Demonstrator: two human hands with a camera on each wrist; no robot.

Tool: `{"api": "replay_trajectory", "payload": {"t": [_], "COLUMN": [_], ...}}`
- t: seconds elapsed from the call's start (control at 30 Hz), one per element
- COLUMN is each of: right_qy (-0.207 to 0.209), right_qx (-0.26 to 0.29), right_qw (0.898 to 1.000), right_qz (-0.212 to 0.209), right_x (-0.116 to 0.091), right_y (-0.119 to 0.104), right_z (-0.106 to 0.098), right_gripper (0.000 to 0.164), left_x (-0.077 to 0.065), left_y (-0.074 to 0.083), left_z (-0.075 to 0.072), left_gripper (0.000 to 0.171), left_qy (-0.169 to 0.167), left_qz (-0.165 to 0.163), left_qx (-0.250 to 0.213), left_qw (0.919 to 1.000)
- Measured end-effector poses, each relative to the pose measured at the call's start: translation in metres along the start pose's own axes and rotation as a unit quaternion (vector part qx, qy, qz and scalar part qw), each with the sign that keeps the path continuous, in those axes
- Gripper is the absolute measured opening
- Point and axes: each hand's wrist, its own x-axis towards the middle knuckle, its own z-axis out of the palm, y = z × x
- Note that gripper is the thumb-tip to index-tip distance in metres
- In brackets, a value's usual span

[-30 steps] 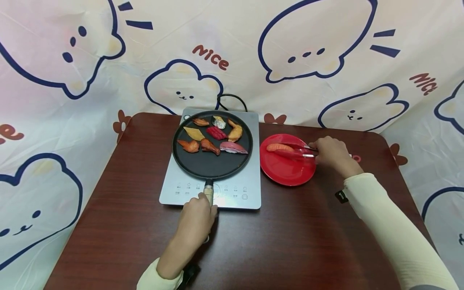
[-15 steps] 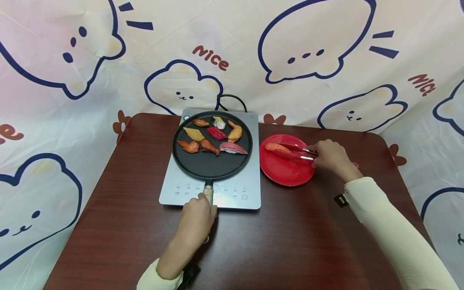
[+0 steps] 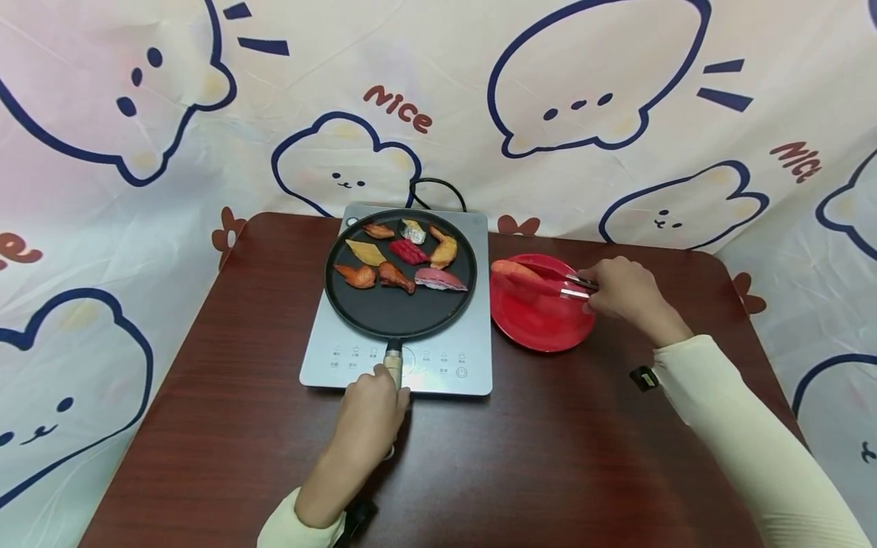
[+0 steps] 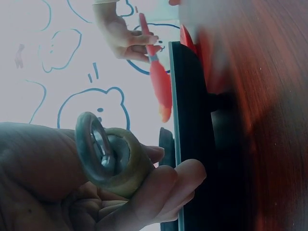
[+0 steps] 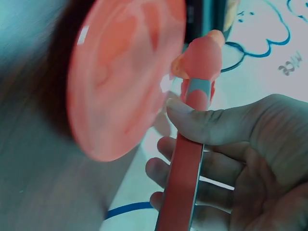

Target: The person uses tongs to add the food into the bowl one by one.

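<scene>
In the head view my left hand (image 3: 370,415) grips the pale handle (image 3: 393,364) of a black frying pan (image 3: 390,316); the left wrist view shows its ring-ended tip. My right hand (image 3: 626,293) holds red tongs (image 5: 183,173), thumb on one side and fingers on the other. Pinched at their tips is an orange piece of food (image 3: 508,268), like salmon sushi. It hangs over the left rim of a red plate (image 3: 544,331), close to the pan. Several food pieces lie in the pan's far half, among them a drumstick (image 3: 397,278) and pink-and-white sushi (image 3: 441,279).
Beneath the pan sits a silver induction cooker (image 3: 318,361), with a black cable (image 3: 448,185) looping behind it. The brown table (image 3: 521,464) meets a cartoon-printed cloth (image 3: 459,68) at its back and sides.
The tongs have lifted the orange food off the plate and carried it left to the rim. My left hand and the pan have stayed put.
</scene>
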Motion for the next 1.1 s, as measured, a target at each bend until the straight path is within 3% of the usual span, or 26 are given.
{"api": "replay_trajectory", "payload": {"t": [0.57, 0.83, 1.1], "right_qy": [0.036, 0.030, 0.010], "right_qx": [-0.053, -0.055, -0.086], "right_qw": [0.997, 0.996, 0.990], "right_qz": [-0.041, -0.060, -0.115], "right_x": [-0.018, -0.016, -0.013], "right_y": [-0.071, -0.106, -0.147], "right_z": [-0.031, -0.033, -0.025], "right_gripper": [0.054, 0.059, 0.055], "left_x": [0.000, 0.001, 0.001], "left_y": [-0.001, -0.001, 0.000], "left_z": [0.000, 0.000, -0.001], "left_gripper": [0.029, 0.029, 0.029], "left_qy": [0.008, 0.003, -0.007], "left_qz": [0.005, 0.004, -0.009], "left_qx": [-0.005, -0.004, -0.007], "left_qw": [0.9999, 1.0000, 0.9999]}}
